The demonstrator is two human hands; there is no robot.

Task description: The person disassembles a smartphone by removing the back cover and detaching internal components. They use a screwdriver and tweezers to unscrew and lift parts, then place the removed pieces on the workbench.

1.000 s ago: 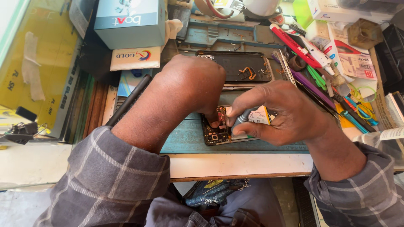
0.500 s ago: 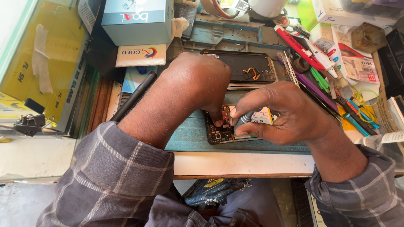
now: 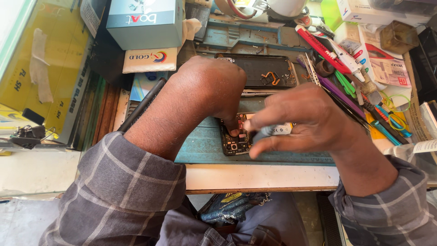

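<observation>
In the head view, an opened phone [image 3: 236, 139] is seen on the blue mat [image 3: 205, 148], pressed by a fingertip of the curled left hand [image 3: 209, 89] and seemingly pinched by the right hand [image 3: 302, 120]; judged light and fragile, it is best gripped by its edges.

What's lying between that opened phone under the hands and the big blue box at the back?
In the head view, a dark phone back panel with small orange parts lies between the opened phone and the blue box.
</observation>
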